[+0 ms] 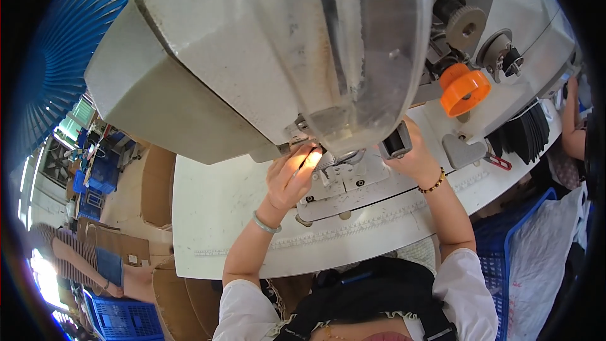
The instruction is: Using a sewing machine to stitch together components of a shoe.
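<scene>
Under the head of a large grey sewing machine (208, 69), my left hand (292, 177) is beside the needle area, its fingers pinched together under a bright lamp glow. A thin dark strip shows between those fingers; its kind is not clear. To the right, my right hand (416, 155) has its fingers curled by a dark, rounded piece (396, 142), which hides part of them. Whether that piece is in the hand or belongs to the machine, I cannot make out. Between my hands lie the metal presser parts (341, 161) and the needle plate (344, 184).
A clear plastic guard (379, 44) and an orange knob (465, 89) are on the machine. A stack of black pieces (527, 132) and red-handled snips (497, 161) lie right on the white table (208, 215). Blue crates (492, 252), cardboard boxes (158, 186) and other people surround it.
</scene>
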Demonstrator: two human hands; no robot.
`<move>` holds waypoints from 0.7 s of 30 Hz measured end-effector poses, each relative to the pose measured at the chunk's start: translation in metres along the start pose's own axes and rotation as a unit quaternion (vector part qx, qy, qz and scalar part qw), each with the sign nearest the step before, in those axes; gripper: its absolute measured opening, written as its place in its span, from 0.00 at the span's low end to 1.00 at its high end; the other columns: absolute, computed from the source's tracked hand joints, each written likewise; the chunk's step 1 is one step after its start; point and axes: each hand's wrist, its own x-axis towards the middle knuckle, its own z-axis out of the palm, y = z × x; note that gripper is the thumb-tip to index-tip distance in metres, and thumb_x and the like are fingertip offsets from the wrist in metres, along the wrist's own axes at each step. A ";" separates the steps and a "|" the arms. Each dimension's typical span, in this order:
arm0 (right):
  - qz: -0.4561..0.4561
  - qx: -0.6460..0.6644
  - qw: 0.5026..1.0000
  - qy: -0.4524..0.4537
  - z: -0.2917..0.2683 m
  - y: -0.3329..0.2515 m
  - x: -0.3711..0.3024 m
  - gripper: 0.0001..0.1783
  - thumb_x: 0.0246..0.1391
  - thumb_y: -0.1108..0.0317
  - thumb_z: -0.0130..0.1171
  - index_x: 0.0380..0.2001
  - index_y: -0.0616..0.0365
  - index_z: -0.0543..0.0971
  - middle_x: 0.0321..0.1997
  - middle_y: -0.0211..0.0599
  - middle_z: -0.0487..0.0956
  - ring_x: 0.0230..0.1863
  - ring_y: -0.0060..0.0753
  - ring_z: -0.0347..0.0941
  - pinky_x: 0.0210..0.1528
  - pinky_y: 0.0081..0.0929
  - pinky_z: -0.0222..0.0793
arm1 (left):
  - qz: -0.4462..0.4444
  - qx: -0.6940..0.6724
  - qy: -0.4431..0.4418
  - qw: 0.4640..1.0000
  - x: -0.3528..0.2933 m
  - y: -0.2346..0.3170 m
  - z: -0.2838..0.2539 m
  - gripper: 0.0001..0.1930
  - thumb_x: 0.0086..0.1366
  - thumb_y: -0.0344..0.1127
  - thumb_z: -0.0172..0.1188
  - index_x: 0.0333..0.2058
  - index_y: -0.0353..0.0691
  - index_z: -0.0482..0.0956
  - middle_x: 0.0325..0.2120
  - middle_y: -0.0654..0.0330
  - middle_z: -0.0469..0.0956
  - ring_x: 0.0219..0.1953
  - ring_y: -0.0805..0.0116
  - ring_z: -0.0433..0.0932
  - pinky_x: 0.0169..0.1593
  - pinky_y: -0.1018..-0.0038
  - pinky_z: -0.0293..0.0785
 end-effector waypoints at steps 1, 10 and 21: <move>0.007 -0.009 1.000 0.004 0.000 0.000 0.000 0.11 0.31 0.79 0.55 0.25 0.57 0.73 0.27 0.31 0.71 0.37 0.38 0.69 0.42 0.33 0.67 | -0.001 -0.005 -0.002 1.000 0.001 0.000 0.000 0.17 0.40 0.18 0.57 0.33 0.40 0.77 0.33 0.58 0.75 0.29 0.63 0.77 0.30 0.77 0.72; 0.038 0.031 0.999 -0.018 0.005 0.007 -0.001 0.12 0.33 0.80 0.54 0.27 0.56 0.73 0.30 0.33 0.72 0.41 0.41 0.68 0.41 0.33 0.65 | -0.028 -0.023 -0.061 0.997 0.002 0.002 -0.008 0.18 0.36 0.13 0.55 0.30 0.32 0.75 0.30 0.50 0.75 0.31 0.57 0.77 0.33 0.73 0.75; 0.045 0.030 0.998 -0.024 0.004 0.006 -0.001 0.13 0.33 0.80 0.54 0.28 0.57 0.72 0.31 0.33 0.72 0.42 0.42 0.68 0.42 0.34 0.65 | -0.069 -0.055 -0.030 0.996 0.000 0.005 -0.006 0.18 0.38 0.14 0.58 0.31 0.36 0.72 0.31 0.49 0.76 0.29 0.60 0.78 0.29 0.77 0.73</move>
